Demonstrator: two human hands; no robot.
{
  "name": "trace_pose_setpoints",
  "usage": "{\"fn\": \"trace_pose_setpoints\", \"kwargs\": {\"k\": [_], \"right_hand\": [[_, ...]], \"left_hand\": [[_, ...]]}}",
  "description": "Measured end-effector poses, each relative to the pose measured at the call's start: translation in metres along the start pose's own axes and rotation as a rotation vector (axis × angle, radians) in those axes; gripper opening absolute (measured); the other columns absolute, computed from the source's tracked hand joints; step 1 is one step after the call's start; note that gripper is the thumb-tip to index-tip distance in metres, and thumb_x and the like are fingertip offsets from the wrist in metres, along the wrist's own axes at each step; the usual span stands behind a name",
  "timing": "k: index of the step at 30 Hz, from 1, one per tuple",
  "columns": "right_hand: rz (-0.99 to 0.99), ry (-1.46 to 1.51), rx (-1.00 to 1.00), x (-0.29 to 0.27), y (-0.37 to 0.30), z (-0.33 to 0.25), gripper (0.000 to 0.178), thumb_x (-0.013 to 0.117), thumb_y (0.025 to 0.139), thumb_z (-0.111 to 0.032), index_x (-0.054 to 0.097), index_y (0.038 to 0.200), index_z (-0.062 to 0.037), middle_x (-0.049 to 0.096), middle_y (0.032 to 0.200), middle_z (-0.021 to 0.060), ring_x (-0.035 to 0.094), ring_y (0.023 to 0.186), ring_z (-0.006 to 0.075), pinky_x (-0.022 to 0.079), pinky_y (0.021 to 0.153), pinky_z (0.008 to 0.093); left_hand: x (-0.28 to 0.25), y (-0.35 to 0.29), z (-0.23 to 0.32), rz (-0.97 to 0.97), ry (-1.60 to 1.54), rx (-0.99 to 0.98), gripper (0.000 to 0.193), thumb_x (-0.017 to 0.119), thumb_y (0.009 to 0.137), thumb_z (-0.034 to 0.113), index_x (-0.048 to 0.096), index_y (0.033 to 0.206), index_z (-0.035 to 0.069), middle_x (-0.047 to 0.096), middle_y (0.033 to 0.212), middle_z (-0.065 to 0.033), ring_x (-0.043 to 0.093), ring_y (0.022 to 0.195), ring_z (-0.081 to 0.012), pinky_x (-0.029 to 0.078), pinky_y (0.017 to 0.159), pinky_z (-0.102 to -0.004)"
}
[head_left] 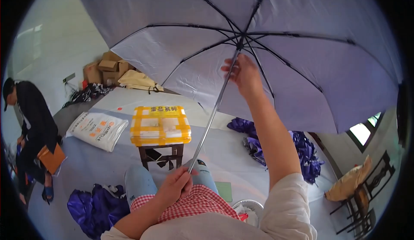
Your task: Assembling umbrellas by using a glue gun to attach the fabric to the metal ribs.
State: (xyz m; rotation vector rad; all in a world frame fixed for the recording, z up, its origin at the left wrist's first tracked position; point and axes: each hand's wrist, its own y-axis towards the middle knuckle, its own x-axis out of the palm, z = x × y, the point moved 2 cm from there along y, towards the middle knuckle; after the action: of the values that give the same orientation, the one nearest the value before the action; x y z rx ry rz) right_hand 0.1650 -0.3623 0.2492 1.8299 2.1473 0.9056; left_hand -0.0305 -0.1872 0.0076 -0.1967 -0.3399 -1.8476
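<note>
Wrapped round spread umbrella's [297,52] base: left hand [174,184] | right hand [242,74] near hub [239,43], hold unclear | shaft [214,110] slants up-rightward

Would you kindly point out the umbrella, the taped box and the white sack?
Umbrella [280,13], head view: canopy's inner side.
Taped box [160,127], head view: middle of taped surface.
White sack [98,130], head view: upper face.

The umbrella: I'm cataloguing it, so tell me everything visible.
The umbrella is open across the upper view, its lilac, clothlike canopy seen from beneath. Dark ribs spread from a hub on a silvery, metallic shaft slanting up rightward. The left hand grasps the shaft's lower part; the right hand is near the hub, contact unclear.
</note>
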Motion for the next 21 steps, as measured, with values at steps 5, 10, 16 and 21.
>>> {"fn": "trace_pose_setpoints", "kwargs": {"k": [5, 10, 16, 21], "right_hand": [[0.112, 0.034, 0.026, -0.035, 0.005, 0.006, 0.038, 0.045, 0.099, -0.035, 0.057, 0.090, -0.0007, 0.056, 0.077, 0.0066, 0.056, 0.067, 0.0179, 0.048, 0.060, 0.0315], [0.012, 0.322, -0.027, -0.059, 0.011, 0.030, 0.038, 0.049, 0.098, -0.036, 0.059, 0.092, 0.0001, 0.057, 0.075, 0.0059, 0.054, 0.063, 0.0163, 0.045, 0.056, 0.0300], [0.257, 0.081, -0.029, -0.063, 0.000, 0.033, 0.034, 0.051, 0.097, -0.031, 0.058, 0.086, 0.0003, 0.058, 0.069, 0.0067, 0.055, 0.055, 0.0166, 0.045, 0.049, 0.0300], [0.435, -0.160, -0.076, -0.078, -0.017, 0.074, 0.035, 0.052, 0.096, -0.029, 0.058, 0.083, 0.0033, 0.062, 0.066, 0.0132, 0.057, 0.046, 0.0203, 0.047, 0.043, 0.0327]], "left_hand": [[-0.006, -0.010, -0.035, 0.079, 0.233, 0.119, 0.021, 0.040, 0.100, 0.014, 0.056, 0.112, 0.004, 0.038, 0.060, 0.0037, 0.032, 0.049, -0.0041, 0.027, 0.044, -0.0207], [-0.005, 0.001, -0.042, 0.114, 0.461, 0.238, 0.020, 0.042, 0.100, 0.012, 0.057, 0.111, 0.004, 0.038, 0.060, 0.0048, 0.032, 0.050, -0.0032, 0.028, 0.045, -0.0205], [-0.001, -0.015, -0.028, -0.079, 0.154, -0.046, 0.022, 0.041, 0.100, 0.014, 0.056, 0.114, 0.004, 0.038, 0.059, 0.0045, 0.033, 0.048, -0.0037, 0.030, 0.044, -0.0205], [-0.004, 0.003, -0.046, 0.060, 0.557, 0.232, 0.026, 0.041, 0.100, 0.015, 0.056, 0.117, 0.003, 0.040, 0.057, 0.0047, 0.036, 0.046, -0.0037, 0.030, 0.042, -0.0212]]}}
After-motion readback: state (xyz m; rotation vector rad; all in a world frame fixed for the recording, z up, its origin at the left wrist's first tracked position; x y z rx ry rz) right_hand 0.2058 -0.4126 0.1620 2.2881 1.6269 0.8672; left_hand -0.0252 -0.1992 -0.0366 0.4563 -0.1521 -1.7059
